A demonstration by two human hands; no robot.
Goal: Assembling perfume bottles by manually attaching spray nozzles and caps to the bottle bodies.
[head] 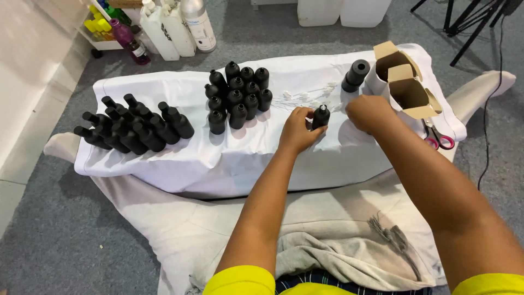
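Note:
My left hand (297,130) grips a small black bottle (320,117) standing upright on a white cloth-covered surface (229,153). My right hand (368,112) hovers just right of the bottle with its fingers curled; whether anything is in it is hidden. Small white pieces (305,98) lie scattered on the cloth just beyond the bottle. A cluster of several upright black bottles (239,95) stands to the left of my left hand. Further left, several more black bottles (134,127) stand tilted in rows.
A stack of black caps (356,75) and two open brown cardboard boxes (405,83) sit at the right end. Pink-handled scissors (440,141) lie at the right edge. White jugs (166,30), coloured bottles (112,24) and a tripod (469,22) stand on the grey floor behind.

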